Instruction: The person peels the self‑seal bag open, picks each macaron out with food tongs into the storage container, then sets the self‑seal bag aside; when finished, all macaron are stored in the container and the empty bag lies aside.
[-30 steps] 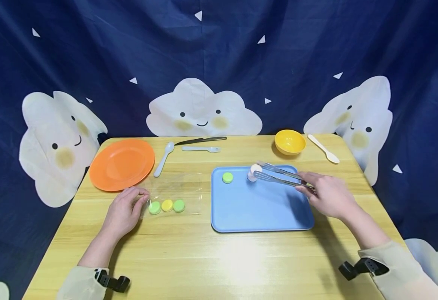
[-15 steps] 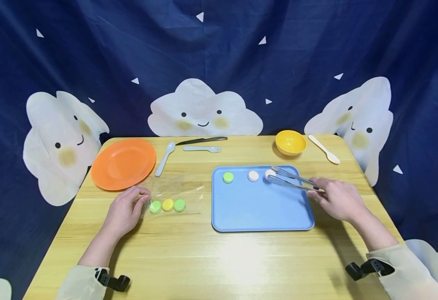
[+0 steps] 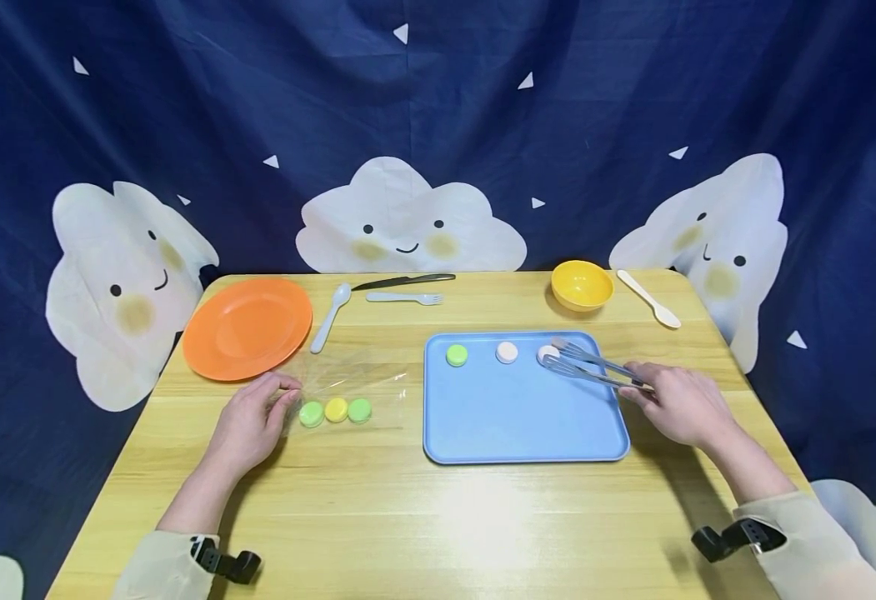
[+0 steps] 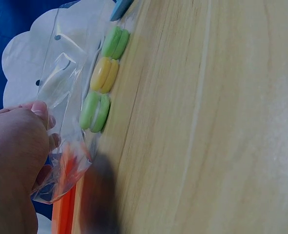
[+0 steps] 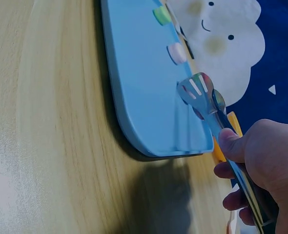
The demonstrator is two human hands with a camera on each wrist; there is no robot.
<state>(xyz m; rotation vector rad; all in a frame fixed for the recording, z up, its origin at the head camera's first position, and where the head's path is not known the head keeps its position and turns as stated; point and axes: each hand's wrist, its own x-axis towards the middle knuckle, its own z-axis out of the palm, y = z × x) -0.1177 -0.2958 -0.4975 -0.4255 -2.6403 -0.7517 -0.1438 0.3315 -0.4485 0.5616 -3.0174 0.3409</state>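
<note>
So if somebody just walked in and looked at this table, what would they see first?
Probably the big blue tray in the middle, with a green macaron and a pink one along its far edge, and the right hand holding metal tongs around a third at the tray's far right. Next, the left hand pinches a clear bag holding three more macarons, with a bright orange plate behind it.

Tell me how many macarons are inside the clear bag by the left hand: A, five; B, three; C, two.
B: the clear bag holds three macarons in a row, green, yellow and green, and the left hand grips the bag's edge.
</note>
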